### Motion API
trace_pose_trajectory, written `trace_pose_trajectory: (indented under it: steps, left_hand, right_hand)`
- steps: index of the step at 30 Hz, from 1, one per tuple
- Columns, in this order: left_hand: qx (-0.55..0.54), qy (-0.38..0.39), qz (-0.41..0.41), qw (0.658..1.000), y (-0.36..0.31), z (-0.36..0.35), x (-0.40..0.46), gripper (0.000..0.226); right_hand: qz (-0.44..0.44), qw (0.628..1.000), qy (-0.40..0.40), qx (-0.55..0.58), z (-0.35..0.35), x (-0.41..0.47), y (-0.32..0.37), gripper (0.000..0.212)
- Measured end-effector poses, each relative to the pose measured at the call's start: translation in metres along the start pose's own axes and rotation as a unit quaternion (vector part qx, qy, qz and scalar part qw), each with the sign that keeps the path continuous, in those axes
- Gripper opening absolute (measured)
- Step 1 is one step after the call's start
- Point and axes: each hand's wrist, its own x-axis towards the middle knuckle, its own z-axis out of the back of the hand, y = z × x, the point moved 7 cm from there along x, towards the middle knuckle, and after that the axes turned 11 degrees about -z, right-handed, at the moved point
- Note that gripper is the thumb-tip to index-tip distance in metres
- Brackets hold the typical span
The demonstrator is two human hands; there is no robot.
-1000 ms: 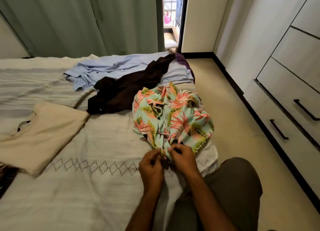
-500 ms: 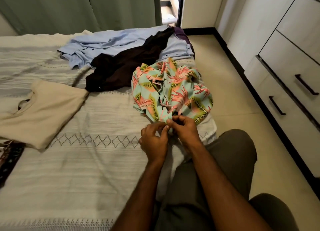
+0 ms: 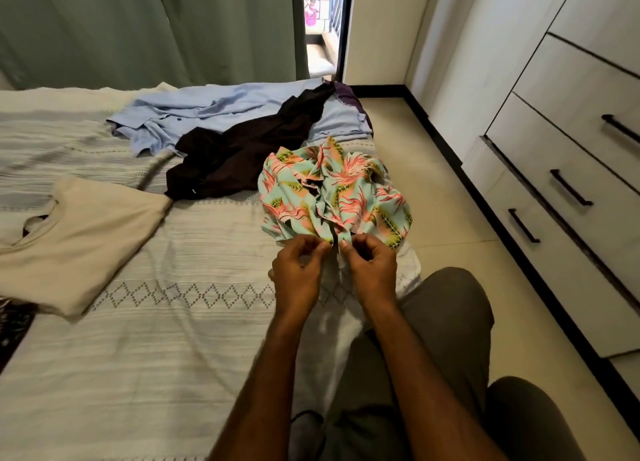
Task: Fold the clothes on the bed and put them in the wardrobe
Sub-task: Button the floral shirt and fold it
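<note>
A crumpled floral shirt (image 3: pixel 332 197), mint green with pink and yellow leaves, lies at the bed's right edge. My left hand (image 3: pixel 298 273) and my right hand (image 3: pixel 372 270) both pinch its near hem, fingers curled, close together. Behind it a dark brown garment (image 3: pixel 242 156) lies across a light blue shirt (image 3: pixel 207 111). A folded beige top (image 3: pixel 83 239) rests on the left of the bed (image 3: pixel 156 356). The wardrobe (image 3: pixel 571 149) with black-handled drawers stands to the right.
Green curtains (image 3: pixel 138 28) hang behind the bed, with an open doorway (image 3: pixel 322 28) beside them. A strip of tiled floor (image 3: pixel 433 183) runs between bed and wardrobe. My knees in grey trousers (image 3: pixel 450 339) are at the bed's edge. A dark patterned cloth (image 3: pixel 14 325) shows at far left.
My hands stay pinched on the floral shirt's hem, slightly parted now. The view tilted down and then back up a little; the clothes on the bed have not moved.
</note>
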Motion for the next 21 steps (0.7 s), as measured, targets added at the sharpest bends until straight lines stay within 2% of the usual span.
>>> trace_pose_trajectory:
  steps: [3,6,9,13,17,21]
  left_hand:
    - [0.003,0.003,-0.005,1.000,-0.005,-0.003,-0.005,0.007]
    - [-0.008,-0.003,-0.004,1.000,-0.006,-0.001,-0.006,0.013]
    - [-0.009,-0.009,0.002,1.000,-0.005,0.000,-0.008,0.013]
    - [-0.053,-0.006,0.067,0.996,0.005,-0.001,-0.007,0.012]
    - [-0.145,-0.010,0.118,0.982,0.003,-0.002,0.003,0.017]
    - [-0.141,-0.043,0.146,0.978,0.002,-0.014,0.009,0.012]
  right_hand:
    - [-0.015,0.999,-0.001,0.041,-0.007,-0.009,-0.002,0.001]
    - [-0.031,0.999,0.018,0.034,-0.013,-0.012,-0.011,0.016]
    - [-0.031,0.998,0.023,0.044,-0.016,-0.014,-0.015,0.018]
    - [-0.017,0.997,0.045,0.061,-0.021,-0.014,-0.010,0.018]
    - [0.002,0.995,0.072,0.072,-0.026,-0.005,0.003,0.014]
    - [0.027,0.995,0.068,0.068,-0.024,0.008,0.012,0.012]
